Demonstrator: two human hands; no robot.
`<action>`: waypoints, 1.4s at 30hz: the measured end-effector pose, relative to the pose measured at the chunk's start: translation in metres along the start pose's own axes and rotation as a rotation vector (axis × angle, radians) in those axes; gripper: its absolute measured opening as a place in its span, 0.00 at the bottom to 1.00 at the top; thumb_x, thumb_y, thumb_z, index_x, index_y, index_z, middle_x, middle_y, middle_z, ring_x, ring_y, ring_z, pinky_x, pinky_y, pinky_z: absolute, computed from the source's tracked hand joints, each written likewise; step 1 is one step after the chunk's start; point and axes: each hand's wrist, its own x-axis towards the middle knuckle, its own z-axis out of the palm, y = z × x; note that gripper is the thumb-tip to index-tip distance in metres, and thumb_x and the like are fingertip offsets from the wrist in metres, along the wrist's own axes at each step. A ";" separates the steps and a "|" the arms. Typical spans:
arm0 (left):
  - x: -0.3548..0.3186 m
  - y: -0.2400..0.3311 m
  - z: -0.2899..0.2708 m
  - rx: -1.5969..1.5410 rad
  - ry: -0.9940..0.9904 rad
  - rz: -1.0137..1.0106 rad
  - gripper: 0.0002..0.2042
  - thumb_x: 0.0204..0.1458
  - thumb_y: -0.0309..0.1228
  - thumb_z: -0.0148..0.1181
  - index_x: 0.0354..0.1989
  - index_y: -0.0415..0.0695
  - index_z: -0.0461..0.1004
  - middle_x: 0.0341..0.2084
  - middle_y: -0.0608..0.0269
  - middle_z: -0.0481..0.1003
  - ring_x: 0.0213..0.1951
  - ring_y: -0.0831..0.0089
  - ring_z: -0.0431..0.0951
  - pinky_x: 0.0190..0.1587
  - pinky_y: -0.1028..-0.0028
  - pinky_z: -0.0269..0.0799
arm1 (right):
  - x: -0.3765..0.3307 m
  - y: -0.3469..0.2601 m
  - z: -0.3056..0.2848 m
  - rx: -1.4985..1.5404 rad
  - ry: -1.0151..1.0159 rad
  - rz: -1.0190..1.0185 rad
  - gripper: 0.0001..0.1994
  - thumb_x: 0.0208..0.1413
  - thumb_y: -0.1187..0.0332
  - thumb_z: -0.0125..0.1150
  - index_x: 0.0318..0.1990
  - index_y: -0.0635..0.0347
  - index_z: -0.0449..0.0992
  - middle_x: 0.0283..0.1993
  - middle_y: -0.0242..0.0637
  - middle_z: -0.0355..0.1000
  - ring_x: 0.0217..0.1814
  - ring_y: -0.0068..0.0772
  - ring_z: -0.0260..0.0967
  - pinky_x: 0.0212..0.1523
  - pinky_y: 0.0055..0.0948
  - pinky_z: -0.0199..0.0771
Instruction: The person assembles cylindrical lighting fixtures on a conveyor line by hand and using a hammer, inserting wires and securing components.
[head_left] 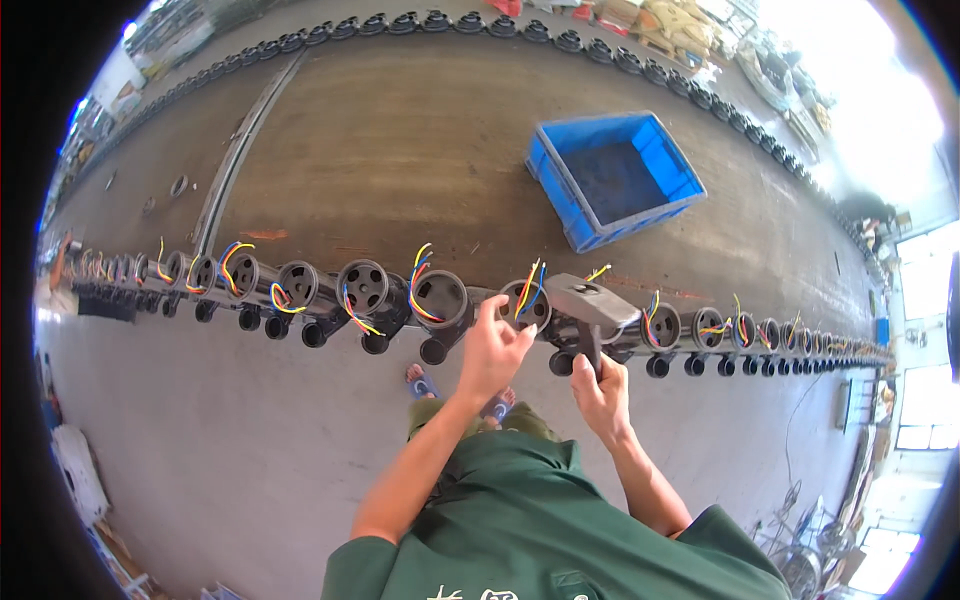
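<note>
My right hand is closed round the dark handle of a hammer, whose broad grey head is raised over the row of parts and slightly blurred. Just left of it, my left hand has its thumb and forefinger at the near-left rim of a round black motor housing. Red, yellow and blue wires stick out of that housing. The hammer head partly covers the neighbouring housing to the right. Another black housing with coloured wires sits left of my left hand.
Several similar housings line the near edge of the long brown table, running off both ways. A blue crate stands on it, right of the middle. Small black parts follow the far edge. Grey floor lies below.
</note>
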 end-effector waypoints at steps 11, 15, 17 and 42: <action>-0.006 -0.031 -0.006 0.661 -0.387 0.434 0.15 0.53 0.33 0.66 0.45 0.47 0.69 0.22 0.55 0.78 0.26 0.51 0.80 0.27 0.54 0.74 | 0.012 -0.018 -0.021 -0.042 -0.005 -0.136 0.10 0.66 0.67 0.59 0.32 0.59 0.71 0.25 0.21 0.65 0.24 0.13 0.60 0.25 0.21 0.60; 0.005 -0.064 -0.003 0.628 -0.375 0.638 0.13 0.53 0.29 0.64 0.45 0.49 0.69 0.25 0.58 0.77 0.26 0.54 0.81 0.26 0.57 0.75 | 0.027 0.022 0.008 -0.522 -0.005 0.092 0.17 0.64 0.59 0.62 0.30 0.66 0.74 0.20 0.31 0.67 0.24 0.20 0.59 0.26 0.31 0.62; 0.010 -0.071 -0.008 0.641 -0.362 0.764 0.13 0.51 0.28 0.64 0.43 0.49 0.69 0.24 0.59 0.76 0.26 0.55 0.80 0.27 0.58 0.75 | 0.027 0.027 0.019 -0.550 -0.018 0.141 0.22 0.65 0.53 0.61 0.31 0.67 0.76 0.19 0.37 0.67 0.24 0.22 0.60 0.26 0.35 0.63; 0.019 -0.097 -0.023 0.501 -0.344 0.981 0.17 0.46 0.28 0.67 0.46 0.51 0.74 0.30 0.62 0.73 0.41 0.60 0.79 0.50 0.61 0.70 | 0.023 0.045 0.036 -0.473 0.063 0.288 0.27 0.71 0.48 0.52 0.24 0.59 0.70 0.18 0.25 0.63 0.19 0.16 0.59 0.20 0.24 0.58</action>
